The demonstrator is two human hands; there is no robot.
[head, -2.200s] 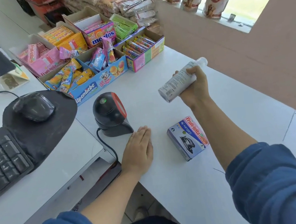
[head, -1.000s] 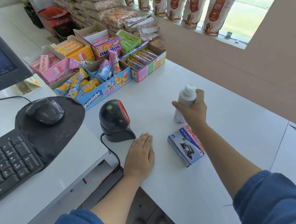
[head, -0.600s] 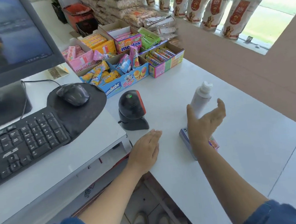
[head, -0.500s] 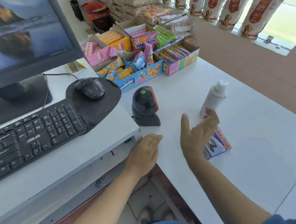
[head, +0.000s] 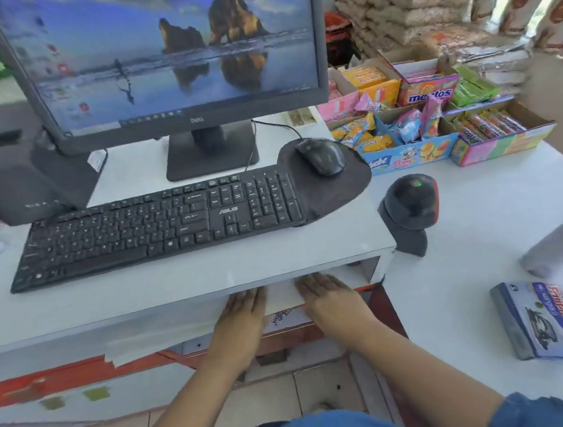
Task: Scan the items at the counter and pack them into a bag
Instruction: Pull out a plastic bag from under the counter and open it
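Observation:
My left hand (head: 240, 320) and my right hand (head: 330, 303) reach side by side into the shelf under the keyboard desk, fingers flat on a white sheet-like thing (head: 281, 296) lying there. The fingertips are hidden under the desk edge. The blue Fruittella box (head: 541, 320) lies flat on the white counter (head: 470, 298) at the right. The white bottle (head: 561, 243) stands blurred at the right edge behind the box. The black scanner (head: 409, 213) with a green light sits between the desk and the items.
A black keyboard (head: 157, 225), a mouse (head: 321, 156) on a dark pad and a Dell monitor (head: 168, 52) fill the raised desk. Candy display boxes (head: 429, 123) stand at the back right. A black printer (head: 11, 170) sits at the left.
My right hand let go of the bottle, left it standing on the counter, and swung left. Both hands went from the counter into the shelf under the desk. The view turned left.

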